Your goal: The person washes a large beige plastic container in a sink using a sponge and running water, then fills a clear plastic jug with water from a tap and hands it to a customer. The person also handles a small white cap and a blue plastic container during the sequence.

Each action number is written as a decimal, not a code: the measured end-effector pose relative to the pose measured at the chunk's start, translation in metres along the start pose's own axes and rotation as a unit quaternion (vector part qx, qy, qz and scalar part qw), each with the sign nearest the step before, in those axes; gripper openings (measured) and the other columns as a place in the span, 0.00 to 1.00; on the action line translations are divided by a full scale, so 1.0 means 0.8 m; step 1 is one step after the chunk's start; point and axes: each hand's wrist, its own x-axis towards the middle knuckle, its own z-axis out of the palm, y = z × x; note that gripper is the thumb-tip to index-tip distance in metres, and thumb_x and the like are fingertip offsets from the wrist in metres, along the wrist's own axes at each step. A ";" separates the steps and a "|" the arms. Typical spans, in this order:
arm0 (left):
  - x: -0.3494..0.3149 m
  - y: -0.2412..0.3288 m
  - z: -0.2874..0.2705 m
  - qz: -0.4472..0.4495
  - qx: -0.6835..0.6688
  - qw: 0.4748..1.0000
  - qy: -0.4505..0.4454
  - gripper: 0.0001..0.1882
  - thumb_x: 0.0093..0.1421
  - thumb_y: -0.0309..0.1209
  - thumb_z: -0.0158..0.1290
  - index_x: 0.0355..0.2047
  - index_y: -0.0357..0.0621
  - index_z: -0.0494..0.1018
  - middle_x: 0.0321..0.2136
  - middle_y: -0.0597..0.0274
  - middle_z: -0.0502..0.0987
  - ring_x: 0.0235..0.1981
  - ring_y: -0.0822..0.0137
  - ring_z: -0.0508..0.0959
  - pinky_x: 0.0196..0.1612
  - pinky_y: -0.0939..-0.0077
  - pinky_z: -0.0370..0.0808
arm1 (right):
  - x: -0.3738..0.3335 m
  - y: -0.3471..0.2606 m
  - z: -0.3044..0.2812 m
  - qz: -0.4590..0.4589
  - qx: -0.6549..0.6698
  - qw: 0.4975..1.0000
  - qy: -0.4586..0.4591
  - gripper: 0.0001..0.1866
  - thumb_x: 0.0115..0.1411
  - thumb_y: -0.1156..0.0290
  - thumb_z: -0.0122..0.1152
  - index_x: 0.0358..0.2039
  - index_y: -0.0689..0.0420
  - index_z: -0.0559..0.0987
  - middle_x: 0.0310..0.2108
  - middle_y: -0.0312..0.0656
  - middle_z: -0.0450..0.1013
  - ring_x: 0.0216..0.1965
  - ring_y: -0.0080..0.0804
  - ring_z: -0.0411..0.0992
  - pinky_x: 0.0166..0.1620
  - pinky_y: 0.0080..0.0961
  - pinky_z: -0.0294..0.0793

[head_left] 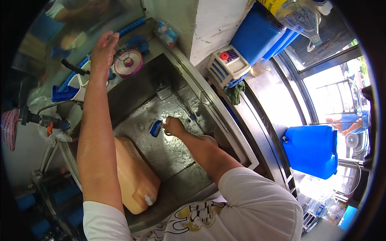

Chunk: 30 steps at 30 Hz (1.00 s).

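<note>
Jutting left from the right hand (174, 126) is a blue scrubber (155, 129).

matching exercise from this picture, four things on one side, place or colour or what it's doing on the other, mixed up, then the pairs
1. left hand
2. right hand
3. tan jug
4. shirt

a. white, with a printed front
b. in the left part of the sink
c. gripping a blue scrubber
d. beyond the basin, near a pink-rimmed disc

Pairs: 1-d, 2-c, 3-b, 4-a

Left arm (97, 144) outstretched, right hand (173, 126) clenched
</note>
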 end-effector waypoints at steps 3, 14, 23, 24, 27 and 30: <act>0.010 -0.019 -0.008 0.000 -0.016 1.000 0.012 0.27 0.64 0.44 0.59 0.57 0.42 0.71 0.46 0.65 0.79 0.47 0.74 0.75 0.50 0.74 0.68 | -0.013 0.002 0.047 0.021 0.036 0.997 0.071 0.21 0.55 0.54 0.71 0.29 0.60 0.78 0.27 0.50 0.78 0.33 0.49 0.78 0.40 0.40 0.75; -0.005 -0.009 0.006 -0.002 -0.076 0.997 0.025 0.17 0.67 0.40 0.56 0.51 0.44 0.74 0.40 0.68 0.80 0.42 0.76 0.76 0.44 0.78 0.68 | 0.035 0.082 0.026 0.323 0.400 0.856 0.051 0.31 0.69 0.38 0.43 0.33 0.54 0.80 0.27 0.40 0.76 0.25 0.41 0.73 0.30 0.41 0.69; -0.027 -0.027 0.017 -0.070 -0.255 0.945 0.191 0.20 0.71 0.36 0.49 0.57 0.38 0.65 0.50 0.49 0.75 0.49 0.59 0.78 0.56 0.64 0.73 | -0.003 -0.011 0.056 -0.331 -0.355 0.874 -0.013 0.15 0.62 0.56 0.59 0.28 0.53 0.84 0.33 0.43 0.78 0.38 0.43 0.78 0.41 0.44 0.77; -0.032 -0.031 0.016 -0.071 -0.274 0.939 0.198 0.21 0.71 0.36 0.48 0.59 0.37 0.63 0.50 0.47 0.75 0.50 0.56 0.78 0.58 0.61 0.72 | -0.001 -0.006 0.054 -0.315 -0.344 0.884 -0.020 0.15 0.61 0.56 0.59 0.28 0.53 0.84 0.33 0.43 0.78 0.38 0.42 0.78 0.41 0.44 0.77; -0.037 -0.035 0.010 -0.053 -0.294 0.933 0.199 0.25 0.71 0.38 0.49 0.61 0.37 0.60 0.53 0.44 0.72 0.53 0.53 0.76 0.60 0.59 0.71 | 0.000 0.002 0.046 -0.286 -0.336 0.897 -0.033 0.13 0.60 0.58 0.60 0.27 0.53 0.84 0.34 0.43 0.78 0.38 0.41 0.77 0.39 0.43 0.78; -0.049 -0.032 0.021 -0.054 -0.267 0.940 0.205 0.33 0.69 0.43 0.53 0.65 0.33 0.55 0.58 0.40 0.68 0.58 0.52 0.72 0.62 0.60 0.68 | -0.008 0.002 0.039 -0.293 -0.371 0.881 -0.017 0.12 0.58 0.62 0.59 0.26 0.56 0.83 0.35 0.45 0.78 0.37 0.42 0.77 0.38 0.42 0.78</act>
